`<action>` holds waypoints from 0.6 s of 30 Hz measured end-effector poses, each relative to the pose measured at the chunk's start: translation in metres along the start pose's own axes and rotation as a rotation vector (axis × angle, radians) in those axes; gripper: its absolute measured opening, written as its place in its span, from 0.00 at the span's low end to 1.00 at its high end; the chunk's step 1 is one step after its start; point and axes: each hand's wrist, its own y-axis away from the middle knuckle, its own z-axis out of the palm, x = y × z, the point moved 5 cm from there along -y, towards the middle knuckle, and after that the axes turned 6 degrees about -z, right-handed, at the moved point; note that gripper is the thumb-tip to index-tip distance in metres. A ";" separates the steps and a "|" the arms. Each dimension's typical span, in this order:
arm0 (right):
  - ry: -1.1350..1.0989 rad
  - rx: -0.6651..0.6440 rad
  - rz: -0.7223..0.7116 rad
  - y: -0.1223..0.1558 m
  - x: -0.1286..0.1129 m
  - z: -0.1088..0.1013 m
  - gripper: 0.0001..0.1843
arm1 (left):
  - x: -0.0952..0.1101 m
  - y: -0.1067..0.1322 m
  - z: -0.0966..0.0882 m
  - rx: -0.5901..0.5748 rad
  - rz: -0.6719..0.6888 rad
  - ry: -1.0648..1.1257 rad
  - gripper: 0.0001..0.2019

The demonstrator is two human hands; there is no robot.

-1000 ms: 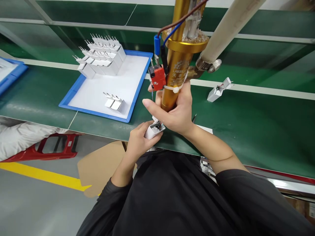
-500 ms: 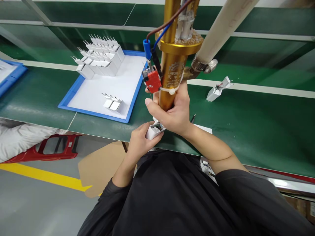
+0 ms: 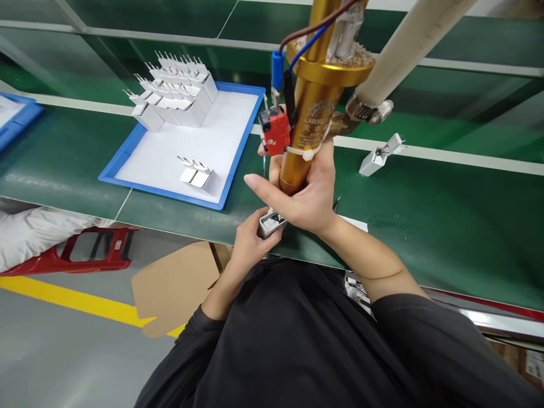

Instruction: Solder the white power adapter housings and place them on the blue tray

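My right hand [image 3: 306,190] is wrapped round a gold hanging tool [image 3: 306,127] that carries a red switch [image 3: 275,131] and blue and brown wires. Just beneath the tool's lower end, my left hand [image 3: 251,241] grips a small white plug housing [image 3: 269,222], its open end turned up. Both hands are at the near edge of the green belt [image 3: 446,209]. The tool's tip is hidden behind my right hand.
A blue-rimmed white tray [image 3: 238,156] on the left holds rows of white plug housings [image 3: 176,96] at the back and two more [image 3: 195,174] near the front. One loose housing [image 3: 380,156] lies on the belt at right. A red stool [image 3: 85,249] and cardboard [image 3: 174,289] are on the floor.
My left hand has turned the white housing so its open end faces up under the tool. The gold tool and my right hand have shifted slightly right.
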 end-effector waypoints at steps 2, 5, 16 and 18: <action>-0.002 0.012 -0.036 0.001 -0.003 0.001 0.22 | -0.001 0.000 0.009 -0.014 -0.025 0.051 0.18; 0.008 0.017 -0.104 0.004 -0.009 0.004 0.21 | 0.003 0.001 0.021 -0.024 -0.021 0.142 0.18; 0.012 0.019 -0.195 0.010 -0.009 0.006 0.20 | 0.010 0.002 0.032 0.088 0.002 0.333 0.19; 0.025 0.013 -0.182 0.010 -0.009 0.006 0.20 | 0.009 0.002 0.033 0.092 0.008 0.342 0.19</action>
